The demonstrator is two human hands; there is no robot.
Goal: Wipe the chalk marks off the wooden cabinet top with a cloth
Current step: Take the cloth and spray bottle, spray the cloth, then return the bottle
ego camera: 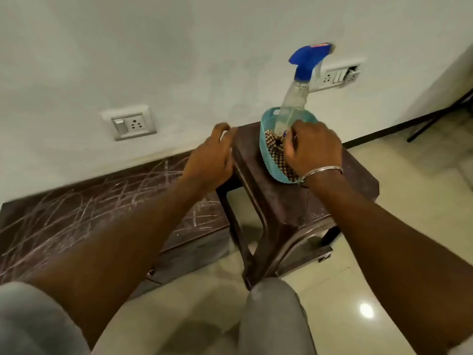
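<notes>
Brown stool (281, 201), teal basket (266, 149) on it, spray bottle (294, 98) inside, wall socket (129, 125)

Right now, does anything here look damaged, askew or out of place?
The socket plate behind the spray bottle looks broken open at its right end. The bottle leans, tilted, in the blue basket on the stool. White chalk scribbles cover the cabinet top.
</notes>
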